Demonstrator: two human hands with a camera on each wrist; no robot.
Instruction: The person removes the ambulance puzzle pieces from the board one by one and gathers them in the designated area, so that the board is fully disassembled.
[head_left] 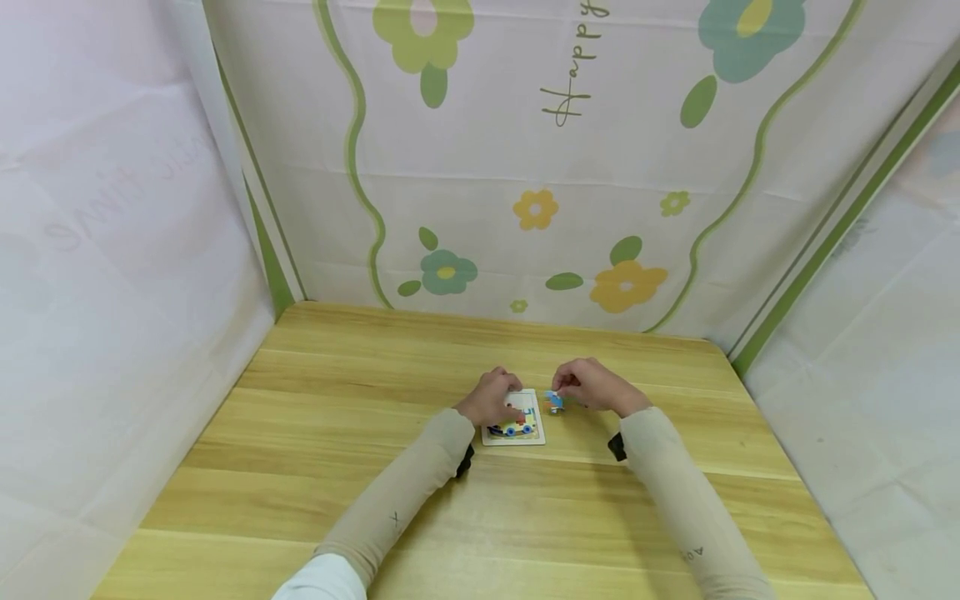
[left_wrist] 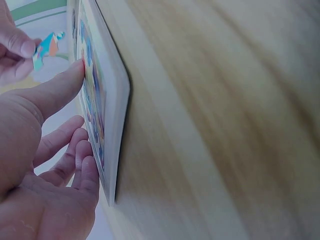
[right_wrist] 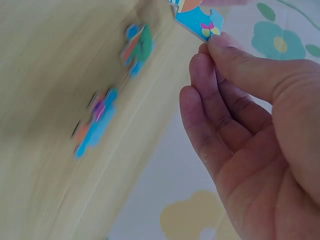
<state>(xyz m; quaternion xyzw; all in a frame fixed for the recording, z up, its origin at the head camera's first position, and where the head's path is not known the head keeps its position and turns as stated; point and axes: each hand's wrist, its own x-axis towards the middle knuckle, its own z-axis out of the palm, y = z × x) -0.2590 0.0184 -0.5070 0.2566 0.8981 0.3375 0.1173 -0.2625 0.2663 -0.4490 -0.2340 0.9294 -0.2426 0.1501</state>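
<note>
A small jigsaw puzzle board [head_left: 525, 440] with a pale frame lies on the wooden table, some colourful pieces with blue wheels set inside it. Over its upper left part rests my left hand [head_left: 491, 398]; in the left wrist view the thumb touches the picture and the loosely bent fingers lie along the board's edge. To the right of the board, my right hand [head_left: 597, 387] pinches a blue and orange puzzle piece [right_wrist: 197, 22] bearing a butterfly, between thumb and fingertips. Below that hand lie a green, orange and blue piece [right_wrist: 140, 47] and a blue piece with purple [right_wrist: 100, 120].
The wooden table [head_left: 330, 467] extends around the board on all sides. A white cloth with printed flowers [head_left: 480, 175] hangs behind it, and pale cloth walls [head_left: 97, 292] stand at left and right. Dark wrist devices [head_left: 617, 447] sit under both wrists.
</note>
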